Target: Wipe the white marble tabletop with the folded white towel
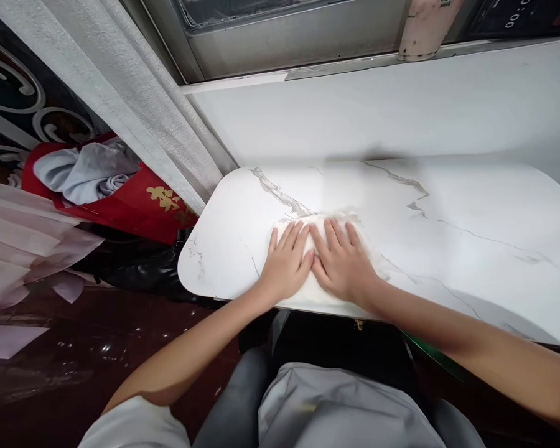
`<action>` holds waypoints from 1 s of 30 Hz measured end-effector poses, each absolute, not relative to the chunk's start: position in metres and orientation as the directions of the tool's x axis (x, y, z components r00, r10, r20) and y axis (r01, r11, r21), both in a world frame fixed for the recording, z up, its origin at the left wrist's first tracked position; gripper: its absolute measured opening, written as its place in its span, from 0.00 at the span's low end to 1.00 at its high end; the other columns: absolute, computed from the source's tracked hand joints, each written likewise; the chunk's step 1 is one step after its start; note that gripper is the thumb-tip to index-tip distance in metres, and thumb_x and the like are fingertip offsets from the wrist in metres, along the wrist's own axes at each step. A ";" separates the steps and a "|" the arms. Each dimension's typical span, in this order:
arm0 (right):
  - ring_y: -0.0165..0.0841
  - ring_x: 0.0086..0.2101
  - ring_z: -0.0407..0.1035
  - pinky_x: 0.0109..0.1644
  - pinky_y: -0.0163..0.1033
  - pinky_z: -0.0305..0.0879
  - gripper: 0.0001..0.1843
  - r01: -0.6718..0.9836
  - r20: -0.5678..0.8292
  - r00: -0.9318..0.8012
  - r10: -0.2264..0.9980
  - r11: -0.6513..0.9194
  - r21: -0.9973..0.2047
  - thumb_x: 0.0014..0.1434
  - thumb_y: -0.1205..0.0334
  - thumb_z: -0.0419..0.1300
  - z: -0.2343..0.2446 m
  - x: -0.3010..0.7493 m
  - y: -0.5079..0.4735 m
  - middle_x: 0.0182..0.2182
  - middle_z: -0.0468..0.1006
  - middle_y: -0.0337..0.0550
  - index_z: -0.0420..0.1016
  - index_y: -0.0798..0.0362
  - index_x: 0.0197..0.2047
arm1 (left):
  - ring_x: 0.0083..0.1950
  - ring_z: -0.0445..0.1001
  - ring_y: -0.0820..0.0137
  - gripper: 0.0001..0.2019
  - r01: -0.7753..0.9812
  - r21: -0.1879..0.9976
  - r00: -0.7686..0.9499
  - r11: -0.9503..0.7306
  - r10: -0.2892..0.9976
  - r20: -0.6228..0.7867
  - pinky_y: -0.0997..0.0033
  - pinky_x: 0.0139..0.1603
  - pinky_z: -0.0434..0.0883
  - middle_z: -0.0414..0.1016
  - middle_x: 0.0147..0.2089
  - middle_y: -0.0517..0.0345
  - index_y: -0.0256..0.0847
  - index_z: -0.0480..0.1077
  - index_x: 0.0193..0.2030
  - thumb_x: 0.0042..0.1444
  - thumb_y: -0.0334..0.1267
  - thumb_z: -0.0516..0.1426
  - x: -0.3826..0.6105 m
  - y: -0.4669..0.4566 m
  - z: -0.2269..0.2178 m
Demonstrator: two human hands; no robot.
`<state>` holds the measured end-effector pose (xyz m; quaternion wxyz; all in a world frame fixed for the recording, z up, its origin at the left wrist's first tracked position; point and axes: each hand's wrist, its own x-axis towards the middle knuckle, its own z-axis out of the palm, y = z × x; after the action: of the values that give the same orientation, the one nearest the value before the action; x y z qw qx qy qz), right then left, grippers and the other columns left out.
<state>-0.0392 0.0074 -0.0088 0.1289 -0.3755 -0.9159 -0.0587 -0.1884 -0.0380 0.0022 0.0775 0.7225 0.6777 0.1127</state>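
Note:
My left hand [285,262] lies palm down with its fingers stretched out on a flat off-white sheet [312,294]. My right hand [344,264] presses flat on the same sheet, close beside the left, with thumbs touching or almost touching. The sheet looks soft, but I cannot tell whether it is cloth or rolled-out dough; both hands cover much of its middle. It rests at the front edge of a white marble-patterned table [214,249]. Faint pale smears show on the tabletop around its far and right edges.
A red bag [121,214] with gold lettering holds pale cloth [91,168] at the left. Pink sheer fabric [23,242] hangs nearby. A white wall panel [354,118] rises behind the table, with a pinkish cylinder [427,28] and a dark timer display [513,18] above.

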 end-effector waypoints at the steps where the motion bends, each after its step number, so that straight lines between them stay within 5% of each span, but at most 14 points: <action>1: 0.56 0.67 0.54 0.69 0.63 0.46 0.32 0.707 0.263 -0.682 0.682 0.707 -0.002 0.70 0.56 0.44 -0.009 -0.048 0.017 0.66 0.62 0.68 0.56 0.65 0.72 | 0.78 0.45 0.61 0.27 0.964 0.261 0.041 -0.053 0.998 0.051 0.45 0.77 0.40 0.51 0.76 0.46 0.34 0.51 0.73 0.71 0.41 0.40 -0.196 -0.028 0.002; 17: 0.54 0.66 0.52 0.67 0.63 0.43 0.33 0.694 0.291 -0.661 0.691 0.711 -0.111 0.70 0.57 0.40 -0.019 -0.151 0.178 0.67 0.60 0.69 0.54 0.66 0.72 | 0.78 0.45 0.66 0.27 0.952 0.303 -0.067 0.052 0.997 0.039 0.52 0.77 0.38 0.51 0.77 0.54 0.38 0.50 0.74 0.70 0.41 0.39 -0.289 0.128 0.001; 30: 0.54 0.64 0.55 0.66 0.63 0.44 0.32 0.731 0.341 -0.597 0.726 0.667 -0.141 0.69 0.59 0.40 -0.017 -0.182 0.204 0.64 0.63 0.69 0.57 0.66 0.70 | 0.77 0.48 0.66 0.27 0.942 0.336 -0.046 0.019 0.996 0.074 0.52 0.76 0.40 0.54 0.76 0.53 0.41 0.53 0.72 0.70 0.43 0.39 -0.319 0.164 0.001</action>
<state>-0.1821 0.2043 -0.0171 0.1879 -0.4077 -0.8935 -0.0068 -0.3187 0.1637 0.0015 0.0914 0.6844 0.7079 0.1488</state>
